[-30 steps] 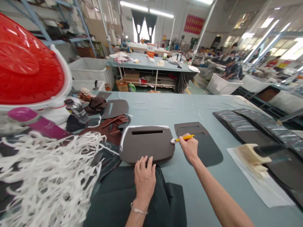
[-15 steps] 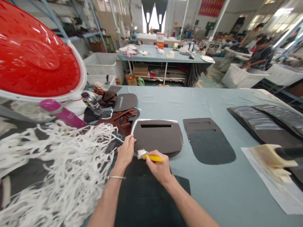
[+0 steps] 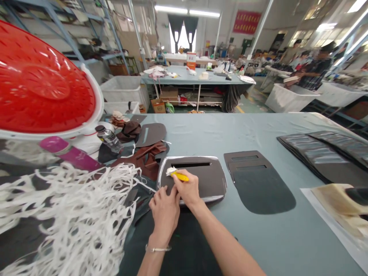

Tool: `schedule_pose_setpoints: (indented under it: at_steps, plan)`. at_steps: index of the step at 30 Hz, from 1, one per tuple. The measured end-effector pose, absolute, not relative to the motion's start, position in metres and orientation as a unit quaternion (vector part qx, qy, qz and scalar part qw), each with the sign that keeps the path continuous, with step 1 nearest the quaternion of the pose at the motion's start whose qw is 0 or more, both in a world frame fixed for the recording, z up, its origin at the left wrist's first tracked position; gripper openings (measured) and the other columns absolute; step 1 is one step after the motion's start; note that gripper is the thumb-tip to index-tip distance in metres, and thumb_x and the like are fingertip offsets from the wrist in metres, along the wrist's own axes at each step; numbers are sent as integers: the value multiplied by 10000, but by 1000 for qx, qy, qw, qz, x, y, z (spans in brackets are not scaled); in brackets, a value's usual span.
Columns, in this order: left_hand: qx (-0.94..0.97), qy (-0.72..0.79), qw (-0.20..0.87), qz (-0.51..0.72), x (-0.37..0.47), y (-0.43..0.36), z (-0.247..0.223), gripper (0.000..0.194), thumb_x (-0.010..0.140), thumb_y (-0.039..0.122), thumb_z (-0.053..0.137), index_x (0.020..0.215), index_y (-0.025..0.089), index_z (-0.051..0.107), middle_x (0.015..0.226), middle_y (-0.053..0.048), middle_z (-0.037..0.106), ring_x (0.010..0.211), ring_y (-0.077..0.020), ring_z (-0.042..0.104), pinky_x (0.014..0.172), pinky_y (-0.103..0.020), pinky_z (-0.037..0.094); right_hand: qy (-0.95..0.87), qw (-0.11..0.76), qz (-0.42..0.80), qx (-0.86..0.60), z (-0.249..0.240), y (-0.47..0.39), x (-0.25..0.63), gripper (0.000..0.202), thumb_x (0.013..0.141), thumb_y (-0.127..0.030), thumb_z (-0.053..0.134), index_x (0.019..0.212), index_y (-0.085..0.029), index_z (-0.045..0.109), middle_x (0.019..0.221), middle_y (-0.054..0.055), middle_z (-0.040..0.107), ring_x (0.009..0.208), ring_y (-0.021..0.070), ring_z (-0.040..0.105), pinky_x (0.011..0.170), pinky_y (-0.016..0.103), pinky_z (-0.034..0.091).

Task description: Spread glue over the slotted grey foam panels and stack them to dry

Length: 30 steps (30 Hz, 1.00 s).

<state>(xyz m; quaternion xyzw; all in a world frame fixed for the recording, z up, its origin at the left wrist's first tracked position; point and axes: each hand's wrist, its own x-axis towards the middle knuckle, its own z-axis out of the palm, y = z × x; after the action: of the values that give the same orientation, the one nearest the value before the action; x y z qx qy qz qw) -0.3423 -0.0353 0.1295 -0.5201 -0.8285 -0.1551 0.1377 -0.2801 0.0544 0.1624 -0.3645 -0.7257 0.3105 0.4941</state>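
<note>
A dark rounded panel (image 3: 201,182) with a long slot near its top lies on the blue-grey table, its rim coated in something white and shiny. My right hand (image 3: 186,188) grips a yellow-handled brush (image 3: 180,176), whose white bristles are over the panel's left part, just below the slot. My left hand (image 3: 166,207) rests at the panel's lower left edge, fingers spread a little and pressing down, close beside the right hand. Two overlapping slotted dark pieces (image 3: 261,188) lie to the right of the panel.
White strips (image 3: 86,214) are heaped at left, near a purple bottle (image 3: 71,153), a clear bottle (image 3: 108,138) and brown scraps (image 3: 148,159). A red basin (image 3: 46,82) overhangs the upper left. Stacked dark panels (image 3: 324,155) and a cream block (image 3: 339,197) lie at right.
The brush in my right hand has moved from the panel's lower left edge up onto its face. My left hand has shifted from the left side to the lower edge. The view has tilted up slightly.
</note>
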Motion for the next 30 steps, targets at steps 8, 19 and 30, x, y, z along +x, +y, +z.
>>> schedule_pose_setpoints:
  at_steps: [8, 19, 30]
  plan:
    - [-509, -832, 137, -173, -343, -31, 125, 374, 907, 363, 393, 1248, 340, 544, 1181, -119, 498, 1071, -290, 444, 861, -441, 359, -599, 572, 111, -549, 163, 99, -190, 177, 811, -346, 553, 752, -202, 636, 670, 18, 647, 605, 169, 588, 611, 268, 439]
    - [-481, -846, 160, -163, -342, -28, 125, 354, 915, 375, 368, 1199, 363, 578, 1157, -96, 519, 992, -270, 478, 815, -413, 339, -666, 522, 110, -522, 154, 120, -205, 159, 810, -288, 533, 740, -199, 645, 640, 12, 638, 572, 139, 565, 598, 229, 410]
    - [-558, -688, -177, -429, -273, 68, 143, 299, 865, 330, 438, 1063, 156, 581, 1084, -113, 572, 908, -179, 585, 868, -342, 443, -631, 503, 208, -553, 132, 102, -118, 299, 897, -365, 408, 1047, -252, 641, 819, 43, 702, 724, 190, 657, 659, 267, 469]
